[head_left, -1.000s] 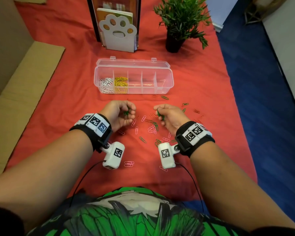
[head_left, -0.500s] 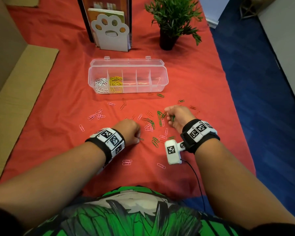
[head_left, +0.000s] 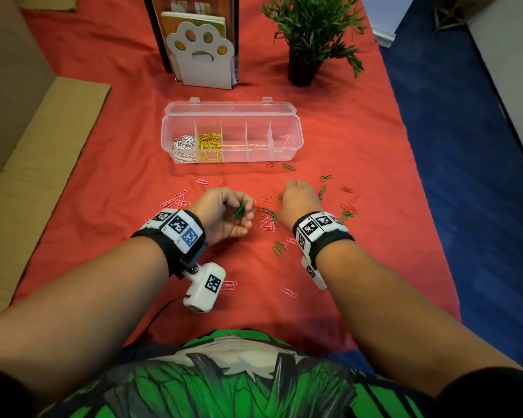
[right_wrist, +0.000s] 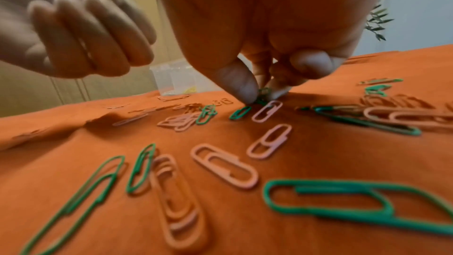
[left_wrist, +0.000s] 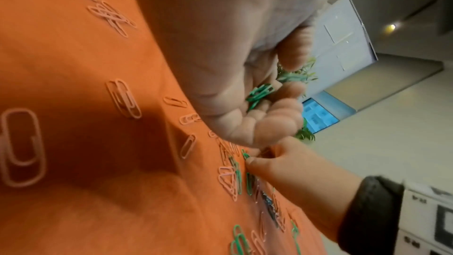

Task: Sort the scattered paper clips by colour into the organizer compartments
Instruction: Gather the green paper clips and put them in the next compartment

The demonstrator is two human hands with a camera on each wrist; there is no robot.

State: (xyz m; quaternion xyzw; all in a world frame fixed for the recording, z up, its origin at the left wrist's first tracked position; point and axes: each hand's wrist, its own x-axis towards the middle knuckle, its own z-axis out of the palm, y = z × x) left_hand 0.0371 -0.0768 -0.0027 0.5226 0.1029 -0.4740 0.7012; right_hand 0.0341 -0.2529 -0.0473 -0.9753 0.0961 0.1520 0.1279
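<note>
A clear organizer [head_left: 293, 137] with its lid open stands mid-table; white clips [head_left: 183, 147] fill its leftmost compartment and yellow clips [head_left: 209, 146] the one beside it. Pink, green and red clips lie scattered on the red cloth in front of it. My left hand [head_left: 224, 215] is raised palm-up, fingers curled round a bunch of green clips [left_wrist: 259, 94]. My right hand [head_left: 299, 200] reaches down to the cloth, thumb and fingertips pinching a green clip [right_wrist: 263, 94] among pink ones [right_wrist: 267, 111].
A paw-shaped white book stand [head_left: 200, 55] and a potted plant [head_left: 305, 34] stand behind the organizer. Cardboard [head_left: 37, 164] lies along the left. The table's right edge drops to blue floor [head_left: 465, 176]. Loose pink clips [head_left: 289, 292] lie near my body.
My left hand has lifted off the cloth and turned palm-up with the green clips. My right hand has shifted a little and gone down onto a green clip.
</note>
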